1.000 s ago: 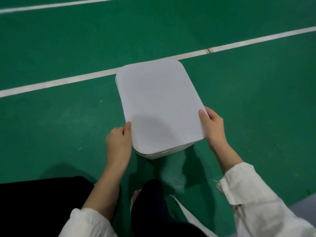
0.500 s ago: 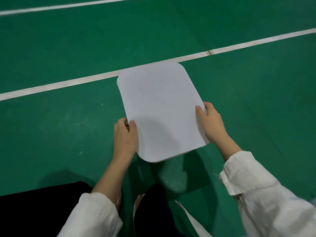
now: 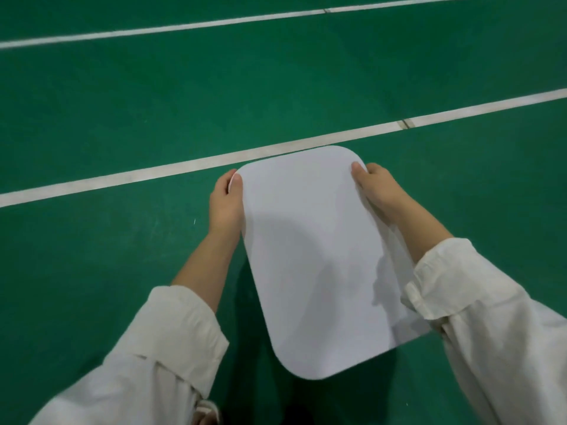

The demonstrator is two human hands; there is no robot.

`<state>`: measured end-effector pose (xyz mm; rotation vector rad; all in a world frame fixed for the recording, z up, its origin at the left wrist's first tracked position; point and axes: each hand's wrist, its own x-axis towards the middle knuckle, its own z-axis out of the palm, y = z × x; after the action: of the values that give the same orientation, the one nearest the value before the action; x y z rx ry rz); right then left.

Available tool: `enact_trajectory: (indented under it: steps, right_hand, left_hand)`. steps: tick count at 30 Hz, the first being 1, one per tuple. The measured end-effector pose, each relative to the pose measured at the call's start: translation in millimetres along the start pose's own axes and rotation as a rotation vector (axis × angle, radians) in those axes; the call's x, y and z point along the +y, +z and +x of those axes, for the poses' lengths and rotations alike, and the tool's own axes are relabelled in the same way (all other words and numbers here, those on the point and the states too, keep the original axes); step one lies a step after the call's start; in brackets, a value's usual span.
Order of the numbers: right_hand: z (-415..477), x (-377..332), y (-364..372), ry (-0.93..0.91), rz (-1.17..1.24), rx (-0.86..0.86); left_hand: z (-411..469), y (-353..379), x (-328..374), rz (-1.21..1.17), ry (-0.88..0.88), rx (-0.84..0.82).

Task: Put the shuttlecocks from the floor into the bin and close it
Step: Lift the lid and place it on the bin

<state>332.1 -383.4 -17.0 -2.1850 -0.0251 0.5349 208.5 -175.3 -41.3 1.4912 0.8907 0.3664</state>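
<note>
Left hand [image 3: 225,200] and right hand [image 3: 379,193] pinch the far corners of the white lid [image 3: 313,265], thumbs on top, other fingers [image 3: 373,168] curled over the edge. The lid runs back from the fingers toward the person, over the green floor [image 3: 122,271]; a white line [image 3: 153,173] passes just beyond.

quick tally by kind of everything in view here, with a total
white lid: 1
hands: 2, left hand, right hand
sleeves: 2, left sleeve, right sleeve
white floor lines: 2, near line, far line
total: 7
</note>
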Motion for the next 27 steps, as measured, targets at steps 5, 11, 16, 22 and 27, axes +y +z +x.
enact_trajectory:
  steps: [5,11,16,22,27]
  right_hand:
    - [12.6,-11.6,-5.3,-0.045,0.165,-0.114]
    - [13.8,-12.4,-1.0,-0.077,0.165,-0.045]
    - [15.2,-12.5,1.8,0.006,0.263,-0.008]
    - [9.9,-8.0,-1.3,0.073,0.296,-0.026]
    - [0.9,-6.2,12.8,-0.02,-0.019,0.168]
  left_hand:
    - [-2.7,-3.8,-4.7,-0.071,0.034,0.049]
    - [-1.7,7.7,-4.4,-0.115,0.019,0.071]
    - [12.5,12.2,-7.6,-0.155,-0.065,0.109]
    - [12.3,11.5,-8.4,-0.088,-0.039,0.105]
    - [2.9,5.3,-3.0,0.188,0.094,0.067]
